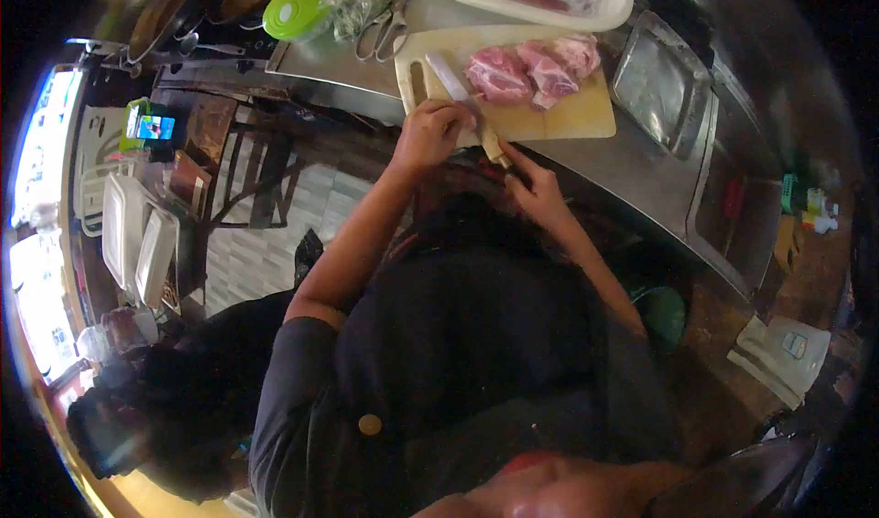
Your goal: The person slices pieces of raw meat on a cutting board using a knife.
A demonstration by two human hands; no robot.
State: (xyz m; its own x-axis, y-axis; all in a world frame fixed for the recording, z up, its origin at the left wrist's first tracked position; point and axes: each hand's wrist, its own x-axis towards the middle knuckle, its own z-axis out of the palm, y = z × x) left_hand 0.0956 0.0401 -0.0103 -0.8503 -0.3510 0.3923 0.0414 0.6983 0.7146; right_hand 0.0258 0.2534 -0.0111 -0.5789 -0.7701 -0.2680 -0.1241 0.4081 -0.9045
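Note:
My right hand (536, 187) is closed round the pale handle of a knife (492, 143) at the front edge of the cutting board (558, 126). The knife's pale blade (446, 76) seems to run up and left over the board, partly hidden by my other hand. My left hand (428, 135) is closed, its fingers curled together beside the blade at the board's near left corner. What those fingers pinch is hidden. Several pieces of raw pink meat (499, 76) lie on the board, beyond the knife.
A white tub (620, 5) with more raw meat stands behind the board. Scissors (392, 35), a plastic bag (355, 5) and a green-lidded container (295, 10) sit at the left. To the right are a metal tray (661, 83) and a sink (732, 216).

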